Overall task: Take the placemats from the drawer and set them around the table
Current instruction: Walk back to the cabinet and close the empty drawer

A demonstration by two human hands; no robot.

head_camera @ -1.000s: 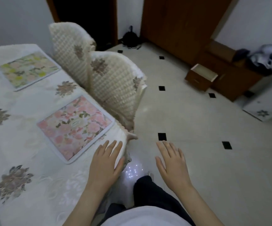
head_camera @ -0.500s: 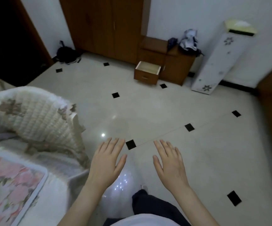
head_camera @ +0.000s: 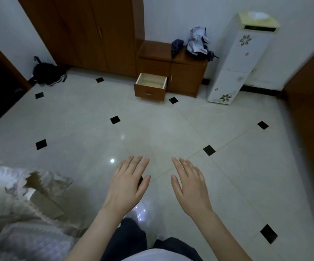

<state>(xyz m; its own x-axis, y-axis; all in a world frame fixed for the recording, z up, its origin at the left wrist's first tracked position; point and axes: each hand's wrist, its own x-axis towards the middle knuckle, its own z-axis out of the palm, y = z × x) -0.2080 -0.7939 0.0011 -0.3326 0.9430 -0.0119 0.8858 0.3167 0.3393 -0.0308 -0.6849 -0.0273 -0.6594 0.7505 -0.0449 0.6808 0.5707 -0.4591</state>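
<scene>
Head view, looking fwd and down over a pale glossy tiled floor [head_camera: 171, 129] w/ small black diamond inlays. Left hand [head_camera: 128, 187] and right hand [head_camera: 191, 187] are both held out low in front of the body, palms down, fingers [head_camera: 185, 164] stretched flat and slightly spread, holding nothing. The two hands sit side by side, near each other but not touching, w/ bare floor showing between them.

Open wooden drawer [head_camera: 150, 85] w/ a pale lining is pulled out from the bottom of a low brown wooden cabinet [head_camera: 186, 76] against the far wall, well apart from the hands. What shows of the drawer's inside looks bare; no placemats can be made out in this frame, and its front part is hidden by the drawer face. Crumpled white and dark cloth items [head_camera: 195, 44] lie on the cabinet top. Just right of the cabinet stands a tall white floor unit w/ flower decals [head_camera: 235, 63]. Left of the cabinet is a tall brown wooden wardrobe [head_camera: 88, 32], and a black bag [head_camera: 48, 73] sits on the floor by the wall beyond that.

Bottom left, a cream quilted chair cover [head_camera: 20, 232], blurred. Dark trousers [head_camera: 129, 240] show between the forearms.
</scene>
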